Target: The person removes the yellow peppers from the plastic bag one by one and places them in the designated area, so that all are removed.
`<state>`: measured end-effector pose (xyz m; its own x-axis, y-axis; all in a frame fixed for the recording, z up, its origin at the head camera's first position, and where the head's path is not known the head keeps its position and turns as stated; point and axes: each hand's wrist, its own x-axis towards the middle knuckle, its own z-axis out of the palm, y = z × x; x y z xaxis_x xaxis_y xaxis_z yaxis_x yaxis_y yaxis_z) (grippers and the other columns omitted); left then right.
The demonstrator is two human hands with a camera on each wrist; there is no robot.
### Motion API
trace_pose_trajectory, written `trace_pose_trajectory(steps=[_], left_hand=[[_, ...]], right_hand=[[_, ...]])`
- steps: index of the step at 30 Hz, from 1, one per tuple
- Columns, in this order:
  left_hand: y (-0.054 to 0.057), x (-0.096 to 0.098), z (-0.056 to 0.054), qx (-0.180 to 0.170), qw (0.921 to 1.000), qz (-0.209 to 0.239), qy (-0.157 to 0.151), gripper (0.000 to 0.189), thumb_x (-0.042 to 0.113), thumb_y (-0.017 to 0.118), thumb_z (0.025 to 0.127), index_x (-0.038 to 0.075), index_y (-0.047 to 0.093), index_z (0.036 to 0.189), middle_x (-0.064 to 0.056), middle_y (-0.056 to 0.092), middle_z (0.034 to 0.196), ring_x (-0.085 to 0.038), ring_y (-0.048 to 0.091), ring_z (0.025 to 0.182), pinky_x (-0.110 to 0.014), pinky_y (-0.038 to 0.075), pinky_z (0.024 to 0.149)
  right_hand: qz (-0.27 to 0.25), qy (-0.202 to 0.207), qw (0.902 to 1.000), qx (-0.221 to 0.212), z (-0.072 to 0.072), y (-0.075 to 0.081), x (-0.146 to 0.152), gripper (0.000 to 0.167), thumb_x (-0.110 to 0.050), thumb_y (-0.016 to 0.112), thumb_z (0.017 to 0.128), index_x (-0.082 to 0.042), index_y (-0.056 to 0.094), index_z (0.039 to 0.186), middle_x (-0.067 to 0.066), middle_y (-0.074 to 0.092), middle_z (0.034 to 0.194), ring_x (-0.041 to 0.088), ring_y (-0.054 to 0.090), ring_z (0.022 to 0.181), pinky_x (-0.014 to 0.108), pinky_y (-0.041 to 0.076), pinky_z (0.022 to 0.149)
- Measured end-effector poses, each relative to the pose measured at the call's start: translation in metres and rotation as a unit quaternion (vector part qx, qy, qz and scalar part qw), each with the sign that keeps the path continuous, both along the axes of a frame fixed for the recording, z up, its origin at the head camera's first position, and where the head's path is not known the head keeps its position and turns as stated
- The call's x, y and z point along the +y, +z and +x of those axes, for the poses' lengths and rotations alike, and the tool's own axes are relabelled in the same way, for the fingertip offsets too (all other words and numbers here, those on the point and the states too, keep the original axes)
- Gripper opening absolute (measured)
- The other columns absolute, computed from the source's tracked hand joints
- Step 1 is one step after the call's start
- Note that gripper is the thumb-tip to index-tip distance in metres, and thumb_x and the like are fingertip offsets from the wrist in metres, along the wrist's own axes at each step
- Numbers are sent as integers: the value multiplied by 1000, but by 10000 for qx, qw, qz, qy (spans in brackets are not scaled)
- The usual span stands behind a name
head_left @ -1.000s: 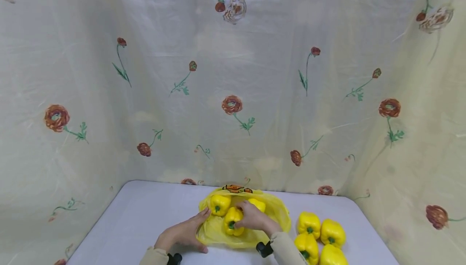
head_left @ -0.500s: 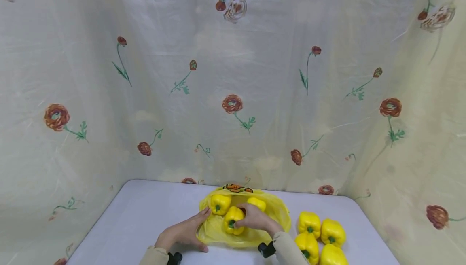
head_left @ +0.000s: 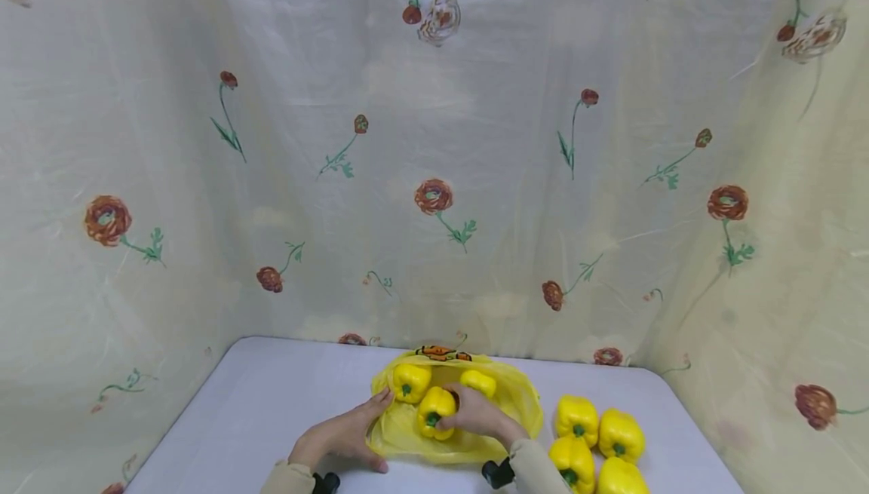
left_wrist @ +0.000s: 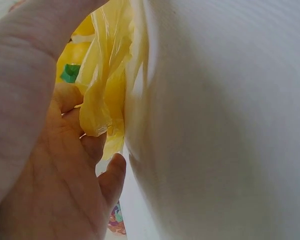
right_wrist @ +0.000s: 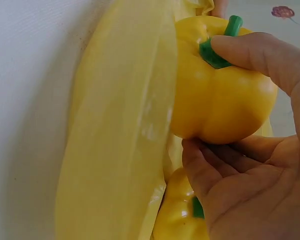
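A yellow bell pepper (head_left: 434,411) with a green stem is gripped by my right hand (head_left: 475,412) over the mouth of a yellow plastic bag (head_left: 407,434). In the right wrist view, the thumb presses beside the stem of this pepper (right_wrist: 220,100) and the fingers support its other side. Two more bell peppers lie in the bag, one at the left (head_left: 411,382) and one at the back right (head_left: 478,383). My left hand (head_left: 346,431) is spread along the bag's left edge. The left wrist view shows the bag's film (left_wrist: 102,95) draped against its extended fingers.
Several yellow bell peppers (head_left: 577,412) stand grouped on the white table (head_left: 258,403) to the right of the bag, beside my right forearm. Behind the table and at its sides hangs a flower-printed curtain (head_left: 489,237).
The right hand has shifted very slightly, and more of the pepper at the back right shows. The left hand and the bag look unchanged.
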<state>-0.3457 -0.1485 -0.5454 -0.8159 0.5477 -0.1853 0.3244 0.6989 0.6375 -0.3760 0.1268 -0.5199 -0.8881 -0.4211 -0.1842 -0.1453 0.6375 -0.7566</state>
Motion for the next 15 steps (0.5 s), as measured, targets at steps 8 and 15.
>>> trace_pose_trajectory(steps=[8,15], left_hand=[[0,-1,1,-82,9999,109,59,112,44,84,70,11,19,155,-13,11,163,-36,16,148,-57,22,117],[0,-1,-2,-65,9999,74,72,112,46,83,70,11,19,155,-13,11,163,-36,16,148,-57,22,117]], right_hand=[[-51,-130,9999,-26,1,-3,0,78,-29,82,74,-3,47,138,13,57,131,27,55,113,55,43,102],[-102,-146,9998,97,1,-5,0,78,-29,82,73,-3,47,137,12,57,130,26,55,111,53,45,101]])
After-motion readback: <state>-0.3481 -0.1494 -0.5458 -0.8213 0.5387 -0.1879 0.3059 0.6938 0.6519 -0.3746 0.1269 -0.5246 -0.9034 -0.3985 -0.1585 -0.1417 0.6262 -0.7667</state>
